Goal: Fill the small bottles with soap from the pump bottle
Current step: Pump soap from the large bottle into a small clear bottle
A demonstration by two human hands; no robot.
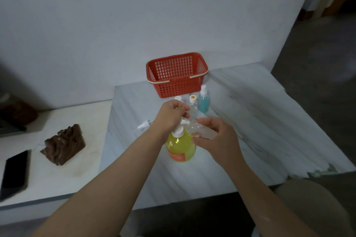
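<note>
A yellow soap pump bottle (181, 145) with a white pump stands on the marble table (250, 125). My left hand (171, 115) is curled over the pump head. My right hand (215, 138) holds a small clear bottle (200, 130) tilted, its mouth right at the pump spout. Behind them stand a clear small bottle with a white cap (193, 106), another one (178, 98) mostly hidden by my left hand, and a blue-filled spray bottle (203, 100). A loose white spray cap (144, 124) lies on the table left of my left wrist.
A red plastic basket (177, 75) stands at the back by the wall. On the lower white ledge at left sit a brown carved block (64, 144) and a black phone (15, 173). The table's front edge runs near my forearms.
</note>
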